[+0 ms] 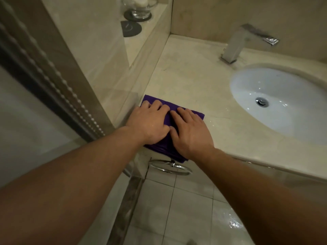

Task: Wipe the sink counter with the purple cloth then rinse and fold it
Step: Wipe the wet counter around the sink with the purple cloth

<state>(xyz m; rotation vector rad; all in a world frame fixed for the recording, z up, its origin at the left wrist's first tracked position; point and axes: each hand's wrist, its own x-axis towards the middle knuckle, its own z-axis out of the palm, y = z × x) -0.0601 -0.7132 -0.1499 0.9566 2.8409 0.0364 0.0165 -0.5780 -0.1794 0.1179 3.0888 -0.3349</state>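
grip released on both sides: left hand (pixel 150 124) and right hand (pixel 190 134) press flat, side by side, on the folded purple cloth (pixel 167 147) at the front left edge of the tabletop (pixel 185 82), centre-left of frame, likely smoothing the fold; sink basin (pixel 276 89) lies right.
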